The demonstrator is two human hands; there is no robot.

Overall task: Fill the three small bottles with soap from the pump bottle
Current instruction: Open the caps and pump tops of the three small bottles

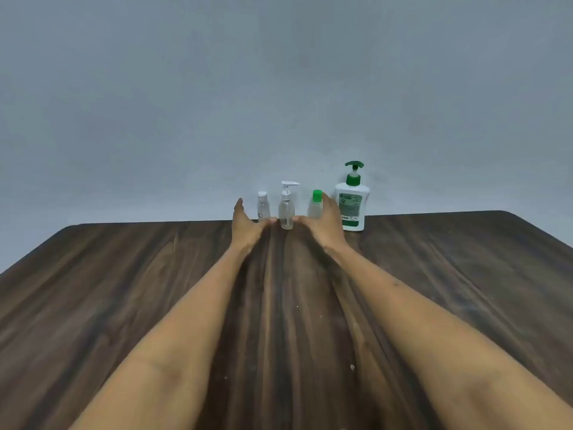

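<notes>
three small bottles [286, 209], one pump bottle [353, 203], two hands [248, 225]

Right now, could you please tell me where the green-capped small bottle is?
In the head view, the green-capped small bottle stands at the table's far edge, between the clear pump bottle and the white soap bottle.

Dark wood-grain table [124, 305], rounded far corners (a few pale specks on the surface). Plain grey-blue wall [279, 88] behind it.

Three small clear bottles stood upright in a row: a white-capped bottle [263, 206], a white-pump bottle [286, 209], and a green-capped bottle [315, 206]. Rightmost stood the larger white soap bottle with green pump [353, 200].
</notes>
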